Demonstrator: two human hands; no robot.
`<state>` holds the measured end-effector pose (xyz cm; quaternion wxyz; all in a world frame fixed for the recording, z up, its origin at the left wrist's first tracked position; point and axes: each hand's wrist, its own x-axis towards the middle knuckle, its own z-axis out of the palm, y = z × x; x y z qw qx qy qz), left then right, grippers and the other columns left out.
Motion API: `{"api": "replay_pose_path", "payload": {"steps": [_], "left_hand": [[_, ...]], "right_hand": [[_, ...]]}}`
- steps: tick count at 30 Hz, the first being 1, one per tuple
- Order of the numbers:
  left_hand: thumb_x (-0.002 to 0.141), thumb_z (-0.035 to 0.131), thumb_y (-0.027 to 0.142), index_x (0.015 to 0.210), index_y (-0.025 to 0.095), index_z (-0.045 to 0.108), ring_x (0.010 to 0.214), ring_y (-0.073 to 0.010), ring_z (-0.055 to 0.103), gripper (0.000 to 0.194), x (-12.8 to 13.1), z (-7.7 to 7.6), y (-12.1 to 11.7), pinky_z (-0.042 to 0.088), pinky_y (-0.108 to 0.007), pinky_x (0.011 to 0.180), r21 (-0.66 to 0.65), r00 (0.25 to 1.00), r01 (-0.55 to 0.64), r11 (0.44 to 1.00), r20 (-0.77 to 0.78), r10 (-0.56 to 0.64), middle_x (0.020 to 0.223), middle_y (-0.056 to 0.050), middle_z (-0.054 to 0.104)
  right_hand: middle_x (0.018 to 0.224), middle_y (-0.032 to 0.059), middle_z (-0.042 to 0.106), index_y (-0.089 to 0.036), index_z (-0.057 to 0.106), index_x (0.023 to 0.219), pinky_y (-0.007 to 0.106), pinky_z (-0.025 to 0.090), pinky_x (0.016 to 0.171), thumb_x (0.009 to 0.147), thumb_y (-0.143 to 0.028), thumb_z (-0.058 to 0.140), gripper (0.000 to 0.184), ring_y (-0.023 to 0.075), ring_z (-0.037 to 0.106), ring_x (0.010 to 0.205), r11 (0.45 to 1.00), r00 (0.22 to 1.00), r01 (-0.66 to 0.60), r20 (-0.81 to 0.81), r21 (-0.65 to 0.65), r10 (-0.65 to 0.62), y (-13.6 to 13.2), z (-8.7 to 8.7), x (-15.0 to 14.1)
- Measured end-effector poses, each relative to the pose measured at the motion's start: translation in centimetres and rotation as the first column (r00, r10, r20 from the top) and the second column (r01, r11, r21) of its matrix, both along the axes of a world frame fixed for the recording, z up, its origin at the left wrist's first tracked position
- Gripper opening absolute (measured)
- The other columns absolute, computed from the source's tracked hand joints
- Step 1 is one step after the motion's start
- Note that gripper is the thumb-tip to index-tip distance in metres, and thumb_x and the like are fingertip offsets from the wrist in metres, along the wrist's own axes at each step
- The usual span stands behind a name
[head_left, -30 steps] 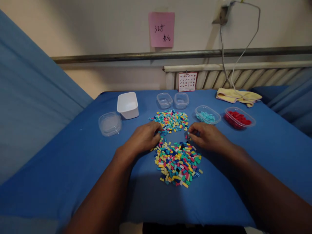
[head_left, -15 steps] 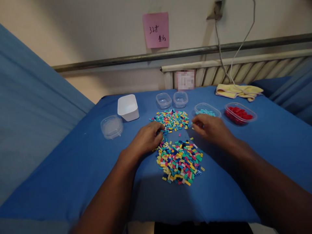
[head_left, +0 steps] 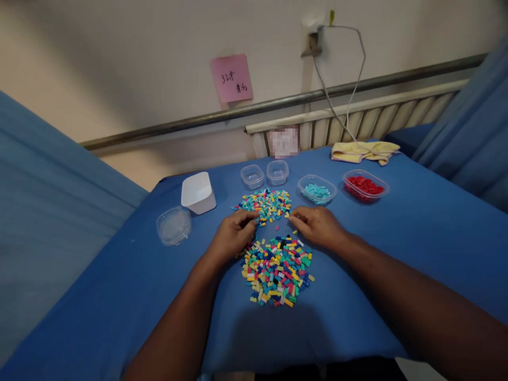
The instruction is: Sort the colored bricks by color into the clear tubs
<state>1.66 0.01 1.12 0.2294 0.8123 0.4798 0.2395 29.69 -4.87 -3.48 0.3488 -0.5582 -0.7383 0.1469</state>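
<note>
Two heaps of tiny toy building bricks lie on the blue cloth: a far pile (head_left: 270,202) with many light blue pieces and a nearer mixed-colour pile (head_left: 278,272). At the left edge of the far pile is my left hand (head_left: 234,236), fingers curled and thumb close to the index finger. My right hand (head_left: 319,226) is closed in a pinch beside that pile's right edge, close to a few stray bricks. Whatever either hand's fingertips hold is too small or hidden to make out. Beyond my right hand stands a clear tub (head_left: 300,191) of light blue bricks (head_left: 316,192).
Another clear tub (head_left: 386,193) holds red pieces (head_left: 364,185). Two small clear tubs (head_left: 253,182) (head_left: 278,179) stand at the back. On the left are a white box (head_left: 200,201) and clear lids (head_left: 173,226). A yellow cloth (head_left: 355,152) and a cable lie back right.
My right hand has drawn back from in front of the light blue tub, toward the far pile's right edge. My left hand stays by the pile. The camera view has shifted and tilted.
</note>
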Motion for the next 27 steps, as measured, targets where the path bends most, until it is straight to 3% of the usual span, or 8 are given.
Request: {"api": "replay_pose_path", "payload": {"steps": [4,8,12,15,17,19,23,27], "left_hand": [[0.096,0.061,0.032,0.121,0.018,0.08,0.094,-0.021,0.076,0.035,3.3,1.2,1.3,0.062,-0.034,0.086,-0.048,0.998,0.031,0.998,0.049,-0.029,0.109,-0.007,0.082],[0.094,0.061,0.022,0.119,0.018,0.082,0.101,-0.0212,0.077,0.033,9.2,2.6,4.5,0.061,-0.035,0.097,0.034,0.987,0.154,0.987,0.034,-0.156,0.113,-0.006,0.084],[0.095,0.06,0.017,0.127,0.015,0.08,0.105,-0.0229,0.078,0.038,15.2,2.9,7.9,0.061,-0.036,0.1,0.082,0.975,0.224,0.971,-0.033,-0.222,0.116,-0.008,0.084],[0.096,0.063,0.02,0.132,0.012,0.077,0.105,-0.0237,0.078,0.04,16.9,3.0,9.0,0.062,-0.036,0.098,0.099,0.975,0.222,0.97,-0.034,-0.22,0.121,-0.011,0.083],[0.098,0.063,0.023,0.132,0.012,0.077,0.104,-0.0239,0.078,0.039,16.0,3.3,8.7,0.063,-0.037,0.097,0.127,0.981,0.194,0.973,-0.013,-0.193,0.123,-0.012,0.082],[0.099,0.063,0.027,0.128,0.015,0.079,0.109,-0.0246,0.077,0.036,13.4,3.8,7.6,0.062,-0.037,0.099,0.165,0.986,0.166,0.972,-0.012,-0.167,0.123,-0.011,0.081],[0.104,0.058,0.043,0.119,0.021,0.082,0.114,-0.0261,0.075,0.035,5.1,4.6,2.8,0.061,-0.04,0.104,0.172,0.994,0.097,0.98,-0.061,-0.088,0.122,-0.008,0.082],[0.106,0.053,0.056,0.117,0.022,0.081,0.113,-0.0305,0.077,0.045,-3.2,3.3,-3.5,0.063,-0.047,0.103,0.142,0.981,-0.145,0.979,-0.108,0.161,0.12,-0.009,0.083]], "right_hand": [[0.084,0.0012,0.081,-0.023,0.079,0.099,0.029,0.039,0.066,0.107,-0.038,0.059,0.026,0.0173,0.069,0.071,0.998,1.0,-0.003,0.031,-0.062,0.005,0.5,-0.3,-0.8],[0.084,0.0018,0.081,-0.024,0.079,0.1,0.03,0.039,0.067,0.106,-0.04,0.061,0.025,0.0197,0.07,0.074,0.998,0.999,-0.023,0.034,-0.061,0.025,0.8,-0.5,-0.6],[0.087,0.0033,0.082,-0.024,0.08,0.101,0.031,0.042,0.069,0.107,-0.037,0.061,0.024,0.0209,0.072,0.076,0.998,0.999,-0.039,0.021,-0.041,0.04,1.1,-0.8,-0.6],[0.088,0.003,0.083,-0.024,0.079,0.1,0.031,0.043,0.068,0.107,-0.035,0.06,0.023,0.0204,0.073,0.076,0.998,0.999,-0.05,-0.002,-0.027,0.05,1.3,-0.9,-0.5],[0.086,0.0022,0.082,-0.024,0.079,0.098,0.03,0.042,0.067,0.107,-0.036,0.06,0.024,0.0196,0.072,0.074,0.998,0.998,-0.054,-0.024,-0.02,0.054,1.3,-0.9,-0.4],[0.082,0.0015,0.08,-0.024,0.078,0.095,0.03,0.041,0.066,0.107,-0.037,0.059,0.026,0.0187,0.07,0.071,0.998,0.997,-0.057,-0.051,-0.015,0.056,1.4,-1.0,-0.4],[0.077,0.0008,0.078,-0.025,0.077,0.091,0.03,0.039,0.065,0.106,-0.039,0.058,0.028,0.0185,0.067,0.067,0.999,0.992,-0.048,-0.115,0.008,0.049,1.6,-1.7,-0.4],[0.083,0.0034,0.078,-0.024,0.076,0.093,0.031,0.038,0.068,0.105,-0.041,0.057,0.028,0.0206,0.067,0.074,0.999,0.985,-0.023,-0.169,0.047,0.03,2.1,-2.2,-0.4]]}}
